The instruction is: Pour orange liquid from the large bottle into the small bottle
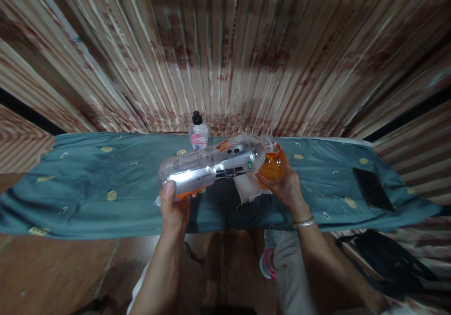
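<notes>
My left hand (174, 205) is closed around the base of a large clear plastic bottle (197, 171) with a silver label. The bottle lies nearly level, its neck pointing right, with a little orange liquid along its lower side. In my right hand (285, 183) is a glass (273, 164) that looks orange, held right at the bottle's mouth. Whether the mouth touches the glass rim I cannot tell. Below the glass, a white cloth (249, 189) rests on the table. Behind the bottle stands a clear pump-top bottle (199, 134) with a black cap and pink label.
A teal patterned cloth (84, 174) covers the long narrow table. Toward its right end lies a black phone (373, 189). Pleated curtains (225, 56) hang close behind. A black bag (391, 261) is at the lower right, and my foot (268, 258) shows on the tiled floor.
</notes>
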`<state>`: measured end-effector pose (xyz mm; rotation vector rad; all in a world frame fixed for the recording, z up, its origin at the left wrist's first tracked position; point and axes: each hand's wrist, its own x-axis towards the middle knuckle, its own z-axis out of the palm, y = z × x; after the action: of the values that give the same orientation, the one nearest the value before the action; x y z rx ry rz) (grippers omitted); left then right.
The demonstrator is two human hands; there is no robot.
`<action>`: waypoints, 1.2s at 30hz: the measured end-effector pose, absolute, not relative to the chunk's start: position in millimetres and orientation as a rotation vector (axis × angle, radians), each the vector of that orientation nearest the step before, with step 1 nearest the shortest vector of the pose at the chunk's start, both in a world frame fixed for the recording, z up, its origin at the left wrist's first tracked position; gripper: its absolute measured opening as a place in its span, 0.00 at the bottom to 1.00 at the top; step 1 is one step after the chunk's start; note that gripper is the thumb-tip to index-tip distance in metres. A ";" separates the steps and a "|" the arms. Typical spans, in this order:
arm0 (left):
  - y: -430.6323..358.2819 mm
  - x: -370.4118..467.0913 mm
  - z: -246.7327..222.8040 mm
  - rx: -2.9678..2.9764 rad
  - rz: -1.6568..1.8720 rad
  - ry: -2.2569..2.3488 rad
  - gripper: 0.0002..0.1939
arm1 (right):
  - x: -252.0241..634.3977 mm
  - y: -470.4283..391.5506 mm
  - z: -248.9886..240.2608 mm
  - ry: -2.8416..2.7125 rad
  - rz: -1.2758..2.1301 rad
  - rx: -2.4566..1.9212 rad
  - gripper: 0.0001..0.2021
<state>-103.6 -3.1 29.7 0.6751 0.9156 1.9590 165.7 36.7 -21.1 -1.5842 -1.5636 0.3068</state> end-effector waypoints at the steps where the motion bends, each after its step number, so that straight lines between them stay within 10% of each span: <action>1: -2.9 -103.6 30.0 0.682 1.960 0.913 0.29 | 165.8 36.8 -21.7 -1.560 0.309 -1.586 0.47; 36: 0.0 -99.7 27.3 0.608 1.972 0.915 0.29 | 170.2 40.3 -30.0 -1.578 0.299 -1.572 0.50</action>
<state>-99.7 0.0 27.3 0.6081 0.9154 1.9718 170.2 40.3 -30.0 -1.5717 -1.5785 0.2987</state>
